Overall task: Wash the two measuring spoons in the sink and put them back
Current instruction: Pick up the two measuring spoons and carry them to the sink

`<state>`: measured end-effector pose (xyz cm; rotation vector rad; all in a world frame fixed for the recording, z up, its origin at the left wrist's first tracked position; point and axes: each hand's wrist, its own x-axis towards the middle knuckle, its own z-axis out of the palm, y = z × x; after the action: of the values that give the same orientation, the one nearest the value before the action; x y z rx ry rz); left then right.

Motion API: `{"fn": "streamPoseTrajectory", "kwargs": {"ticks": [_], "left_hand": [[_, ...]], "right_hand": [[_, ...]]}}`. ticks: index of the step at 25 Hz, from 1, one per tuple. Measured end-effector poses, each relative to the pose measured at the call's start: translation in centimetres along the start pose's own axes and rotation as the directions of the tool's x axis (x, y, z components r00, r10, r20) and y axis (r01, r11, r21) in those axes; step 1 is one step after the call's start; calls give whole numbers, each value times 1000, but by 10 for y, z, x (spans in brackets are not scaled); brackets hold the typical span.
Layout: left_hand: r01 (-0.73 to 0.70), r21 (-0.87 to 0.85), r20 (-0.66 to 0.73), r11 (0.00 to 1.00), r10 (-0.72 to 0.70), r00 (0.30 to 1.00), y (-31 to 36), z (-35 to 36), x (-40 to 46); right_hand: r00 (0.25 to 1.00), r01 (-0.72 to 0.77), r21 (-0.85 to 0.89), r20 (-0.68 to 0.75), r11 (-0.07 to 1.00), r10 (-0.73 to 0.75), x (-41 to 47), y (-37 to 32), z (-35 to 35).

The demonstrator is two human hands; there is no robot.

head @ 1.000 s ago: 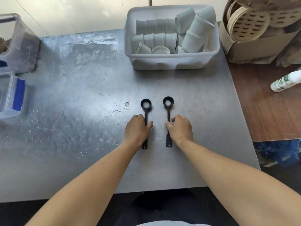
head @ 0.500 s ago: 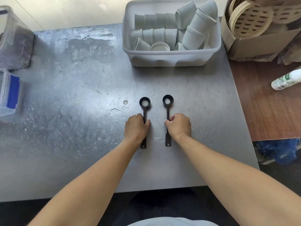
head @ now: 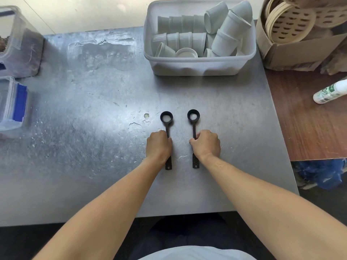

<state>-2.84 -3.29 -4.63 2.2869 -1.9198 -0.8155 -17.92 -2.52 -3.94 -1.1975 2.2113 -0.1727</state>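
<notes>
Two black measuring spoons lie side by side on the wet steel table (head: pixel 93 113), bowls pointing away from me. My left hand (head: pixel 159 145) is curled over the handle of the left spoon (head: pixel 166 117). My right hand (head: pixel 206 144) is curled over the handle of the right spoon (head: pixel 193 116). Each bowl holds a bright wet patch. Both handle ends stick out behind the hands and rest on the table. No sink is in view.
A white plastic tub (head: pixel 199 66) full of several white cups stands at the back. Clear containers (head: pixel 16 42) and a blue-lidded box (head: pixel 13 104) sit at the left edge. To the right are a wooden surface (head: pixel 309 128), a white bottle (head: pixel 330 91) and a cardboard box (head: pixel 293 51) of bamboo steamers.
Both hands have closed tighter around the spoon handles. The spoons stay in the same place on the table.
</notes>
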Motion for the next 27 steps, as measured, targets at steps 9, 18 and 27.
{"fn": "streamPoseTrajectory", "kwargs": {"ticks": [9,18,27], "left_hand": [[25,-17,17,1000,-24,1000,2,-8,-15],[114,-16,-69,993,-115,991,-19,-35,-45],[324,-142,-178,935,-346,921,-80,-63,-99]], "right_hand": [[994,108,-66,22,992,-107,-17,-10,-5],[961,271,-96,77,958,-264,-39,-42,4],[822,552,-115,238,826,-517,-91,-88,37]]}}
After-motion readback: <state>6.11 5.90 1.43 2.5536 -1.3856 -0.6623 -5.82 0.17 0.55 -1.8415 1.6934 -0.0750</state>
